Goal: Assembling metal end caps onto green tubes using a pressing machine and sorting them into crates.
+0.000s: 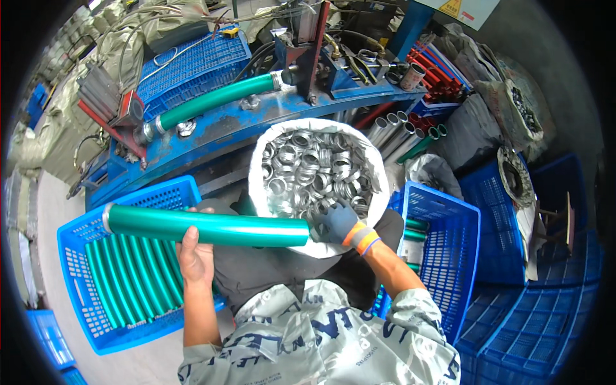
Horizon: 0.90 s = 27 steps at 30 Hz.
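Observation:
A long green metal tube point(212, 226) lies level across my lap, with a silver ring collar point(106, 218) on its left end. My bare left hand point(195, 247) is wrapped round the tube from below, left of its middle. My right hand point(340, 224), in a dark glove with an orange cuff, is closed on a silver metal ring point(316, 227) close to the tube's right end; the fingers partly hide the ring, and I cannot tell whether it touches the tube. Just beyond stands a white sack point(258, 186) full of loose metal rings point(311, 160).
At left, a blue crate point(83, 301) holds several green tubes point(135, 276). Another blue crate point(462, 256) stands at right. Behind the sack runs a blue machine bench point(212, 144) with a green tube point(218, 101) mounted between its ends. Bare tubes point(391, 128) stand right of the sack.

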Motion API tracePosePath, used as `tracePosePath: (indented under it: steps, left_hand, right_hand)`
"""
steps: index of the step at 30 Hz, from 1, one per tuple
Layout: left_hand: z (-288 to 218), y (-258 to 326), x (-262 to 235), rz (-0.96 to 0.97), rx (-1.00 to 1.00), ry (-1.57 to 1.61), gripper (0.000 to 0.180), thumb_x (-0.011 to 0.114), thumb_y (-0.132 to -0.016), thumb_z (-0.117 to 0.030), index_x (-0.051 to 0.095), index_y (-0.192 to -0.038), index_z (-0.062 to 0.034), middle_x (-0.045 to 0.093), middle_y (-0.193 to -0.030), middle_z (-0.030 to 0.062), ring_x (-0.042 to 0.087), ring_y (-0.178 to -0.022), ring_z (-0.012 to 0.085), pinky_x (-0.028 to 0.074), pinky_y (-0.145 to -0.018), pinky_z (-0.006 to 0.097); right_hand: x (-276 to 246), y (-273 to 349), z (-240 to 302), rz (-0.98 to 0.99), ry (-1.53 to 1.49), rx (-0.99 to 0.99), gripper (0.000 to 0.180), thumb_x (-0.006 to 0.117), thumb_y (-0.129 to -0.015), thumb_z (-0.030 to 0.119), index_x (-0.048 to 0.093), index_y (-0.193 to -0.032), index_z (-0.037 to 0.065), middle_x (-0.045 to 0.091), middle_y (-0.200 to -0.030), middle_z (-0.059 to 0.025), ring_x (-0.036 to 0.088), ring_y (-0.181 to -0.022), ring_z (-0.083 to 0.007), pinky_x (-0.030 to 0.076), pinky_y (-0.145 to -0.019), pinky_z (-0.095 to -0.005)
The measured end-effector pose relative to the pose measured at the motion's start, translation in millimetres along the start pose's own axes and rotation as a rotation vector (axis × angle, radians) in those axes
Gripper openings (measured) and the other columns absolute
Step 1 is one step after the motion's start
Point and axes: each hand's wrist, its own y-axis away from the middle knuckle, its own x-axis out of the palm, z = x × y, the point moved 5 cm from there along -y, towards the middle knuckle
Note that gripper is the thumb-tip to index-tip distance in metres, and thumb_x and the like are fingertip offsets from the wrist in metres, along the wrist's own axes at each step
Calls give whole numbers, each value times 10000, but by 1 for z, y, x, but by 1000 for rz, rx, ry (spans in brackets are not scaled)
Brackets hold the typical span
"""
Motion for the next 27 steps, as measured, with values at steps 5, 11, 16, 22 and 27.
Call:
tracePosePath:
  steps: [5, 11, 16, 22, 27]
  left_hand:
    - [38, 14, -10, -133, -153, 212, 503, 832, -1064, -311, 671, -1490, -96, 767, -1442, 194, 755, -1323, 292, 651, -1056, 464]
    - [57, 25, -5, -155, -211, 255, 477, 783, -1110, -388, 687, -1485, -108, 767, -1464, 168, 760, -1319, 294, 659, -1004, 437]
    - [78, 25, 5, -223, -228, 307, 474, 756, -1128, -419, 695, -1472, -100, 763, -1471, 159, 760, -1311, 299, 656, -1009, 430]
    - [74, 24, 4, -206, -165, 229, 440, 760, -1127, -391, 699, -1467, -118, 750, -1488, 160, 742, -1343, 302, 642, -1059, 468]
    - [64, 29, 0, -206, -105, 213, 382, 772, -1118, -345, 718, -1438, -142, 746, -1489, 171, 738, -1354, 314, 644, -1075, 504]
  right_hand:
    - [-11, 3, -5, -18, 140, -27, 495, 857, -837, 656, 901, -961, 179, 823, -1149, -133, 762, -1177, -393, 426, -1298, -594]
    - [-61, 19, -7, -170, -889, 133, 244, 909, -936, 344, 811, -902, 123, 777, -903, -43, 758, -900, -199, 555, -906, -410]
    - [-60, 26, 38, -447, -1995, 214, 167, 758, -1109, 166, 831, -1129, 17, 772, -1004, 14, 710, -952, -75, 594, -882, -274]
    - [-69, 35, 44, -365, -1882, 128, 597, 768, -1010, -10, 660, -1597, -11, 791, -1370, -54, 744, -1191, -137, 621, -1053, -335]
    - [-91, 30, 54, -492, -1946, 39, 891, 840, -856, -145, 569, -1692, 1, 786, -1425, -78, 764, -1220, -193, 627, -1047, -347]
